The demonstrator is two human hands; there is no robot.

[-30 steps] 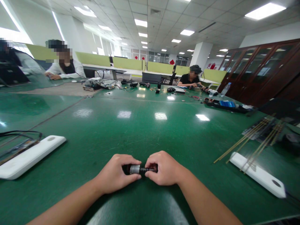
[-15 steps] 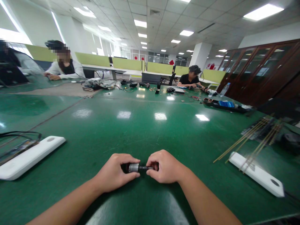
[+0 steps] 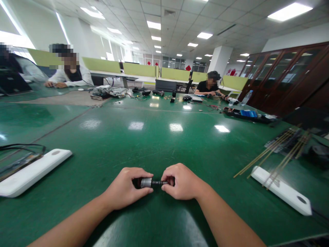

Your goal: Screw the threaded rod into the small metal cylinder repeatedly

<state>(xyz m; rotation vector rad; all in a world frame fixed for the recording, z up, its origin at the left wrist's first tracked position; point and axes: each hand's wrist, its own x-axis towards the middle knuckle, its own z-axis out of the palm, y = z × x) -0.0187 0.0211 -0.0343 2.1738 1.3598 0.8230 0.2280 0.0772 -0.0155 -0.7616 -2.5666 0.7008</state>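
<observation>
Low over the green table, a small silver metal cylinder with a thin dark shaft lies level between my hands; it looks like a motor rotor. My left hand curls its thumb and fingers around the cylinder, hiding its left end. At the other end, my right hand pinches the tip of the dark shaft, and its fingers cover that tip. A short stretch of shaft shows between the two hands.
White bar-shaped devices lie at left and right. Thin wooden sticks cross over the right one. Farther back are a black tray, a bottle and electronic parts. Several people sit across the table.
My hands and the cylinder stay almost in place. Across the table on the left, the person in white sleeves has moved one hand slightly left.
</observation>
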